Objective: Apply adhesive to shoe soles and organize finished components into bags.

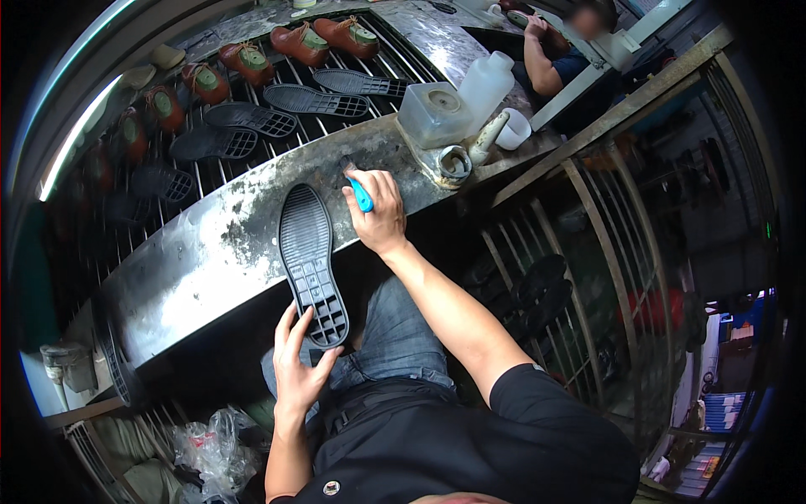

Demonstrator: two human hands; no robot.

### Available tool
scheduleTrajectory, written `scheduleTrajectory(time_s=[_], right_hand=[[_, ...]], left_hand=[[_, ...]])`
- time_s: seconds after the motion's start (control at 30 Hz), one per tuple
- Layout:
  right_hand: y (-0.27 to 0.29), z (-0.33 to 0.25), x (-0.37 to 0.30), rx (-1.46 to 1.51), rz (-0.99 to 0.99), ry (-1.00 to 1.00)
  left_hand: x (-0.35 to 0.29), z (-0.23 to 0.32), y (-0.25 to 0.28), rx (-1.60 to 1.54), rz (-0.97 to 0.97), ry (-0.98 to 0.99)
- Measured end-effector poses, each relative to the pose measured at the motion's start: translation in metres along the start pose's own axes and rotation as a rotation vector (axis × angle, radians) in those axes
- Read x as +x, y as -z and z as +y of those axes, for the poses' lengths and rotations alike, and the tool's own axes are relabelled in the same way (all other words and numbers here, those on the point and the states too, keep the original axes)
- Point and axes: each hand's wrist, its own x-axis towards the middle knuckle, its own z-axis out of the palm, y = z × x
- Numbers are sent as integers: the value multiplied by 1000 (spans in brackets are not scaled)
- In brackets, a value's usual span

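A black shoe sole (305, 239) with a ribbed forepart and a gridded heel lies tilted over the front edge of the metal ledge. At its heel end my left hand (298, 374) grips the sole, thumb on one side and fingers across the grid. To the right of the sole, my right hand (384, 214) is closed round a small brush (363, 197) with a blue handle. Its dark tip points away from me, close to the stained ledge (231, 214). Beyond my right hand stands a small glue-crusted jar (454, 165).
On the slatted conveyor (252, 149) sit several brown shoes (300, 44) and black soles (315, 101). A square plastic container (435, 115), white bottle (487, 84) and white cup (514, 130) crowd the right end. A metal rack (617, 218) stands at right; another person (546, 63) works beyond.
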Motion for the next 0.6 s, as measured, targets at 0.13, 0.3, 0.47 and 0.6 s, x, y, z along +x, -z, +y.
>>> scheduleTrajectory(time_s=[0.13, 0.3, 0.47, 0.6], right_hand=[[1, 0, 0, 13, 12, 17], [35, -12, -17, 130, 35, 1], [103, -3, -44, 96, 55, -196], [148, 26, -32, 110, 138, -348]], left_hand=[[-37, -28, -7, -845, -25, 213], [-57, -55, -19, -1024, 151, 475], [-51, -45, -6, -1312, 85, 495], [-38, -25, -6, -1390, -98, 466]])
